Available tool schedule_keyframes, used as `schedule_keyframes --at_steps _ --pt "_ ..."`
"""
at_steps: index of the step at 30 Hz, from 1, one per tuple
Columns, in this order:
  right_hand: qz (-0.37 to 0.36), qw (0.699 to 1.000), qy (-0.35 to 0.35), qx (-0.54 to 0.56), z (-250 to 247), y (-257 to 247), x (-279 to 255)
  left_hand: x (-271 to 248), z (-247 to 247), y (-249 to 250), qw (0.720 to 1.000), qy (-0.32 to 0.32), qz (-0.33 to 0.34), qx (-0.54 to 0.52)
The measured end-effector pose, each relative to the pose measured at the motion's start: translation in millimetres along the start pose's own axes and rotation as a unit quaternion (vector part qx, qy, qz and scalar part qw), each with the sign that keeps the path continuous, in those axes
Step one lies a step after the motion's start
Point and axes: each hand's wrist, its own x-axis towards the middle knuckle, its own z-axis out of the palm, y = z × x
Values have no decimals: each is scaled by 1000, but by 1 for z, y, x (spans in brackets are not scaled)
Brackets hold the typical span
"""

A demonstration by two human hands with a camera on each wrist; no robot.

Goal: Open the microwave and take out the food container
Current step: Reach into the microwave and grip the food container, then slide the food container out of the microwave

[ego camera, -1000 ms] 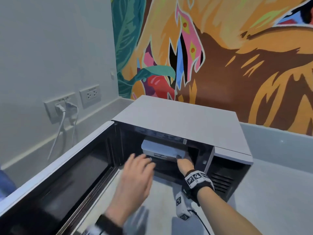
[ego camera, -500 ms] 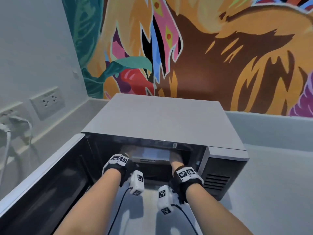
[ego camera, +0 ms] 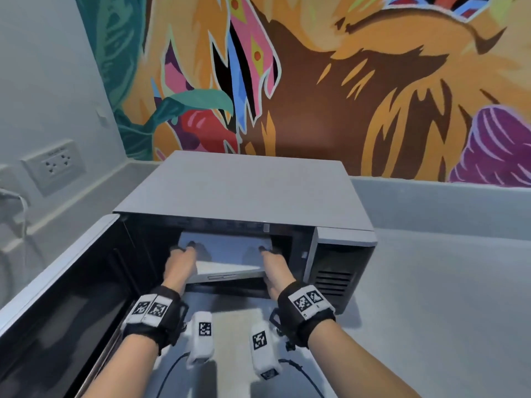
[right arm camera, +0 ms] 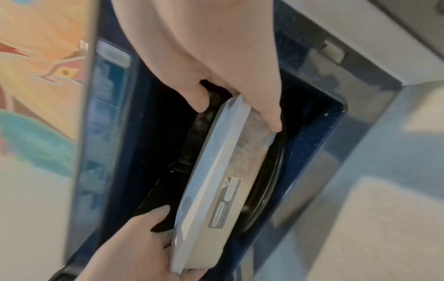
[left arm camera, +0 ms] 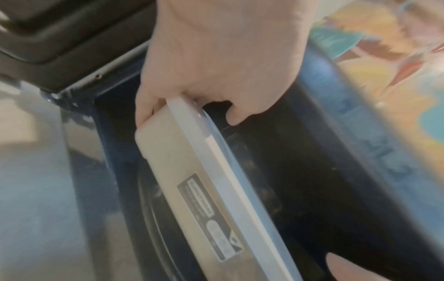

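Note:
The grey microwave [ego camera: 244,191] stands on the counter with its door [ego camera: 66,297] swung wide to the left. A flat white food container [ego camera: 230,254] with a pale lid and a side label sits half out of the cavity mouth. My left hand [ego camera: 181,262] grips its left end, thumb on the lid and fingers underneath [left arm camera: 192,106]. My right hand [ego camera: 275,268] grips the right end the same way [right arm camera: 240,106]. In the right wrist view the container [right arm camera: 216,190] hangs just above the dark glass turntable [right arm camera: 271,180].
The grey counter [ego camera: 431,311] stretches to the right of the microwave. A painted mural wall [ego camera: 344,96] rises behind it. On the left wall are a power socket [ego camera: 54,165] and a plugged cable [ego camera: 14,202]. The open door blocks the left side.
The left hand went from hovering open outside the microwave to gripping the container's left end. Both hands have drawn the container forward to the cavity mouth.

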Motion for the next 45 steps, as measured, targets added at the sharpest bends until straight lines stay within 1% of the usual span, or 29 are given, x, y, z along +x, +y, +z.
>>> schedule_keyframes --at_steps 2,3,5,7,9,11,14,17,20,22,26,29,33,35,36,37,38,39,40,41,42,43,44,45 --pt "-21 998 -42 -33 -7 20 -17 -31 -12 -16 1000 22 4 -20" --pt "-27 997 -61 -44 -15 31 -26 -49 -16 -24 999 20 9 -39" --pt "-32 995 -88 -43 -33 55 -43 -85 -19 -45 999 31 17 -28" --pt "-22 993 -107 -43 -56 79 -62 -119 -12 -67 999 24 13 -32" --pt "-14 993 -111 -39 -85 102 -80 -154 5 -87 999 -1 8 -42" --pt "-6 996 -80 -35 -121 123 -93 -183 30 -105 998 -38 4 -47" --pt "11 1000 -3 -23 -181 145 -111 -223 76 -118 995 -96 -1 -31" --pt "1 997 72 -10 -240 153 -125 -264 123 -109 986 -160 13 -35" --pt "7 988 152 -8 -295 148 -131 -299 161 -91 971 -233 -4 -44" --pt "12 982 189 -2 -323 140 -135 -315 180 -80 958 -279 -16 -58" --pt "-4 973 230 -11 -359 127 -141 -324 204 -60 937 -344 -18 -60" --pt "9 967 256 5 -373 128 -140 -323 218 -54 922 -382 -26 -56" --pt "5 964 263 20 -376 128 -131 -325 226 -51 916 -393 -45 -70" --pt "2 963 269 25 -377 131 -124 -330 221 -49 917 -390 -40 -71" --pt "2 962 274 23 -380 134 -118 -333 215 -47 923 -378 -25 -61" --pt "4 961 277 16 -382 136 -113 -335 208 -45 934 -355 6 -44" --pt "3 961 278 4 -382 135 -112 -336 198 -43 945 -322 59 -22" --pt "1 959 285 -9 -384 136 -108 -336 183 -40 951 -277 134 2" --pt "5 956 292 -17 -383 136 -107 -334 163 -34 949 -220 222 34" --pt "4 954 298 -23 -384 138 -105 -329 140 -27 936 -153 306 79" --pt "8 952 304 -33 -383 137 -106 -321 112 -20 916 -72 375 125" --pt "14 946 320 -50 -382 138 -105 -310 82 -14 894 14 417 165" --pt "20 936 343 -78 -377 135 -112 -298 49 -10 873 101 433 198" --pt "16 923 368 -113 -374 134 -114 -286 13 -7 860 178 420 229"
